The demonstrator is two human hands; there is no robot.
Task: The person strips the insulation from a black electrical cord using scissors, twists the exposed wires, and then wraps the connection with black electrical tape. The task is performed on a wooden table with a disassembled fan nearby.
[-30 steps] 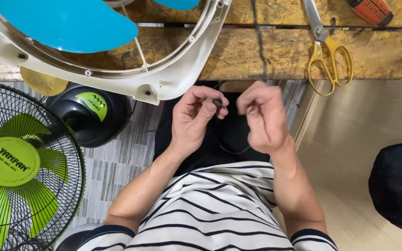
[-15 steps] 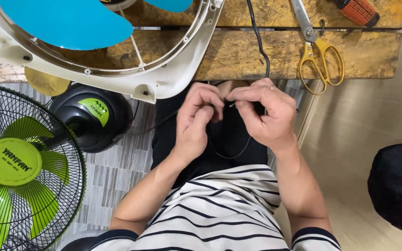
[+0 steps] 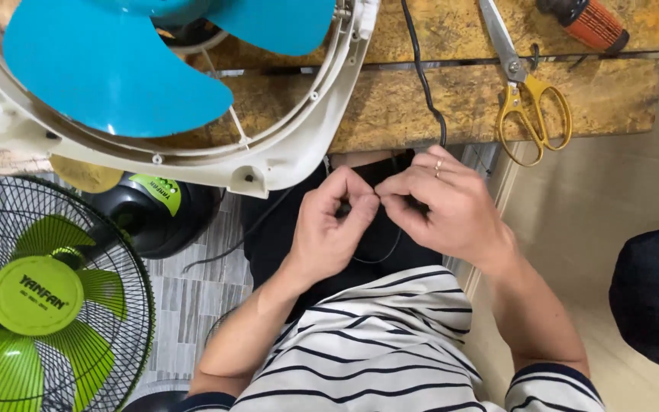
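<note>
My left hand (image 3: 337,225) and my right hand (image 3: 440,206) are held together over my lap, just below the edge of the wooden workbench (image 3: 421,107). Both pinch the end of a thin black cable (image 3: 421,72) that runs down off the bench top and loops under my hands. Their fingertips touch each other at the cable end. A ring sits on a finger of my right hand. The cable tip itself is hidden between my fingers.
A white fan housing (image 3: 284,152) with blue blades (image 3: 116,76) lies on the bench at upper left. Yellow-handled scissors (image 3: 532,107) and an orange-handled tool (image 3: 589,23) lie at upper right. A green-bladed fan (image 3: 32,297) and a black fan base (image 3: 154,214) stand on the floor, left.
My hands came together from slightly apart, and the fingertips now meet on the cable end. The view has shifted a little to the left.
</note>
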